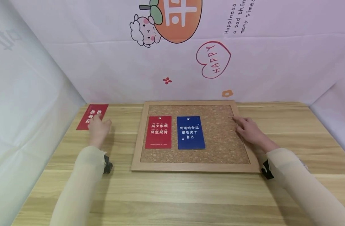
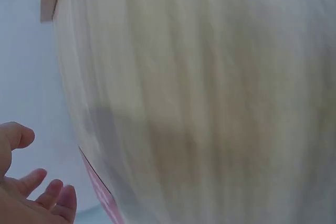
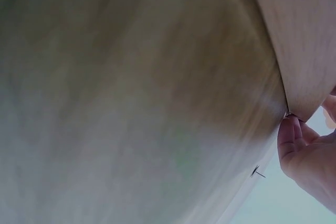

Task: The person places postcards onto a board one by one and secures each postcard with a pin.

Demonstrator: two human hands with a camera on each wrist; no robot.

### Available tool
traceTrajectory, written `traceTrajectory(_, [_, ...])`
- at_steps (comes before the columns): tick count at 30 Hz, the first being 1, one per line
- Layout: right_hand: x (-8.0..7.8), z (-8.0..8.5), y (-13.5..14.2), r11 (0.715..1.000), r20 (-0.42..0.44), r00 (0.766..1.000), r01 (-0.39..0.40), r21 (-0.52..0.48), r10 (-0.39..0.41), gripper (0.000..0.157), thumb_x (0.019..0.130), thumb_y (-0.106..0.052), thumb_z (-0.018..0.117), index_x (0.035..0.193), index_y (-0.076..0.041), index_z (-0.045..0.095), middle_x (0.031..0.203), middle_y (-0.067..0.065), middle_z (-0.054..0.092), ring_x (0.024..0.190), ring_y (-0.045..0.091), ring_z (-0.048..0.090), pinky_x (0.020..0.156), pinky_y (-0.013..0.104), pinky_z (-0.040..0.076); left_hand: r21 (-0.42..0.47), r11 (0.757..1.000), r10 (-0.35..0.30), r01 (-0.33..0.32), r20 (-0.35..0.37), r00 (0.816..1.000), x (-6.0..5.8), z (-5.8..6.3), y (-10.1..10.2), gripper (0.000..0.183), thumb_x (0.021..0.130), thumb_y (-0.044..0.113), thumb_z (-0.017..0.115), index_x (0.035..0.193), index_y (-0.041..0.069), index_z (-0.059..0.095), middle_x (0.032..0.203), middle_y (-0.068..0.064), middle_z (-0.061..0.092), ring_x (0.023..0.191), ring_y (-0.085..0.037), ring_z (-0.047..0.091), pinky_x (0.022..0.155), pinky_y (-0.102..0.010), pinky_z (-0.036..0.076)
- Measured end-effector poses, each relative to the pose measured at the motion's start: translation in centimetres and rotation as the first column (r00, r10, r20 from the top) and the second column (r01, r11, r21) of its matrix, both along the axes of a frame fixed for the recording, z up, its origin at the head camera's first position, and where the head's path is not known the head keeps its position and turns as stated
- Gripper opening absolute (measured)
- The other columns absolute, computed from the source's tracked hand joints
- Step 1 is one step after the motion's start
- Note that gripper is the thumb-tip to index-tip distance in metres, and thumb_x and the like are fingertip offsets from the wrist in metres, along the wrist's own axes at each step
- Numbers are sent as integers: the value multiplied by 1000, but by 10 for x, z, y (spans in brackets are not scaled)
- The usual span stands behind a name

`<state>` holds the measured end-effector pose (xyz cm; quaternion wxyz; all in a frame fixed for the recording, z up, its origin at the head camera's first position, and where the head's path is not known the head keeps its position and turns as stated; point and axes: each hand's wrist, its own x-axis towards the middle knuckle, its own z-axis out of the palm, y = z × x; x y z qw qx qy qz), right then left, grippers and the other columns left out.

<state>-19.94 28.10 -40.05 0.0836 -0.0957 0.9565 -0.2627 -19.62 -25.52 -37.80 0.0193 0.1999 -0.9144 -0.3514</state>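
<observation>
Pickup of the loose red card (image 1: 91, 113) as the step in hand, judging by the reach in the head view: left hand (image 1: 99, 129) over the card's lower right part, at the left of the frame on the table (image 1: 161, 194), fingers unclenched; contact with the card impossible to tell. At centre, corkboard (image 1: 223, 138) with a second red card (image 1: 158, 138) and, just to its right, a blue card (image 1: 191, 132). Right of centre, right hand (image 1: 250, 130) on the wooden border (image 1: 235, 110), index finger over the top, thumb at the outer side, probably to steady it. Next move likely to call for pinching the loose red card by an edge, lifting it, and carrying it across to the cork right of the blue card. Left wrist view: thumb well apart from loosely bent fingers at lower left, nothing visible between; a sliver of card just beside, along the bottom, too little shown to judge touch. Right wrist view: fingers at the right edge of the frame, bent and grasping the wooden border near its corner, no other held thing discernible.
</observation>
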Motion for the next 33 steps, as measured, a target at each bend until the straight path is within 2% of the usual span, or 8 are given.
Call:
traceTrajectory(8, [-1, -1, 1, 1000, 10, 1000, 0, -7, 0, 51, 100, -13, 37, 147, 2, 28, 139, 44, 25, 127, 60, 26, 100, 70, 27, -25, 1000, -16, 18, 89, 996, 10, -8, -15, 63, 95, 24, 41, 145, -10, 22, 144, -38, 24, 130, -53, 28, 109, -60, 28])
traceTrajectory(17, [-1, -1, 1, 1000, 17, 1000, 0, -6, 0, 51, 100, -14, 37, 147, 2, 27, 140, 44, 24, 128, 60, 24, 100, 70, 26, -75, 997, -24, 36, 158, 987, 9, -11, -22, 63, 97, 26, 39, 146, -10, 21, 145, -39, 19, 131, -56, 25, 109, -61, 27])
traceTrajectory(33, [1, 3, -1, 1000, 12, 1000, 6, -10, -6, 49, 101, -14, 39, 145, 4, 30, 138, 45, 27, 126, 60, 26, 99, 70, 28, -109, 992, -31, 55, 209, 978, 10, -9, -22, 66, 96, 29, 41, 146, -10, 21, 144, -40, 19, 128, -56, 24, 105, -61, 29])
